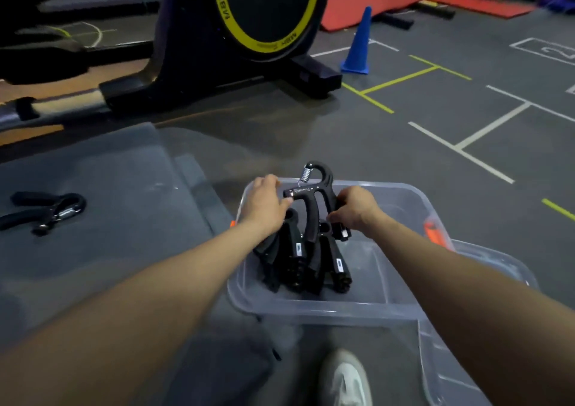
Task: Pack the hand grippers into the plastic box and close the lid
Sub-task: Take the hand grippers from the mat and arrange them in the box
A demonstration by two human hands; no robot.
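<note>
Over the far left corner of the plastic box [311, 307], we are pinching a black hand gripper [314, 194] between left hand [264, 203] and right hand [354, 209]. Dropped crooked onto the packed grippers [305, 262], its spring could be fouling the lid [102, 187]. One gripper [43, 211] is lying on that lid.

Both hands hold one black hand gripper [314, 200] upright over the clear plastic box [404, 307]: the left hand [267, 203] pinches its crossbar end, the right hand [354, 209] curls round its right handle. Several more packed grippers [303, 262] lean inside the box. Another loose gripper [43, 212] lies on the clear lid [124, 187], far left. A blue cone [359, 44] stands on the floor beyond.
</note>
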